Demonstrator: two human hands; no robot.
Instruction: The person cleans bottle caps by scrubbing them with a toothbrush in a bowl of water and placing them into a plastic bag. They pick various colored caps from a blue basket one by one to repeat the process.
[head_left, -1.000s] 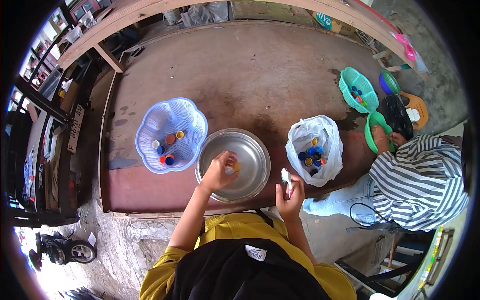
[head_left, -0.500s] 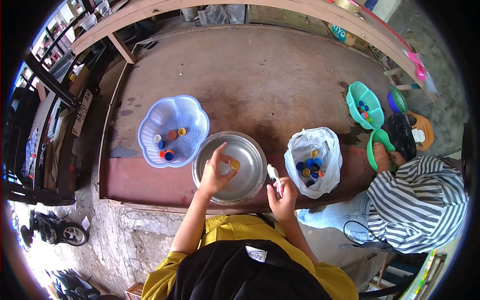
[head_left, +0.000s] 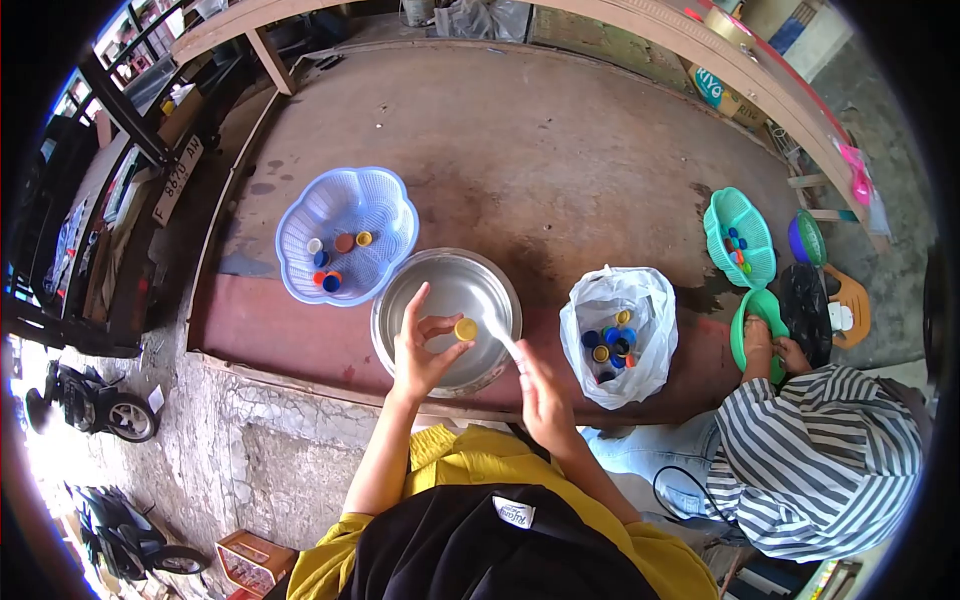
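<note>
My left hand [head_left: 418,352] pinches a yellow bottle cap [head_left: 465,329] over the steel bowl [head_left: 400,310]. My right hand [head_left: 543,395] grips a white brush [head_left: 500,336], whose head points up toward the cap and nearly touches it. Left of the bowl stands a pale blue flower-shaped basket [head_left: 380,215] holding several coloured caps. To the right, an open white plastic bag [head_left: 640,300] holds more caps in blue, yellow and orange.
Everything rests on a brown wooden platform [head_left: 520,150]. Another person in a striped shirt [head_left: 820,470] sits at the right, with hands in a green bowl [head_left: 745,330]. A teal basket [head_left: 725,215] with caps stands behind it. Motorbikes [head_left: 90,410] stand at lower left.
My right hand has brought the brush leftward and up over the bowl, toward the cap. My left hand still holds the yellow cap. The view has shifted.
</note>
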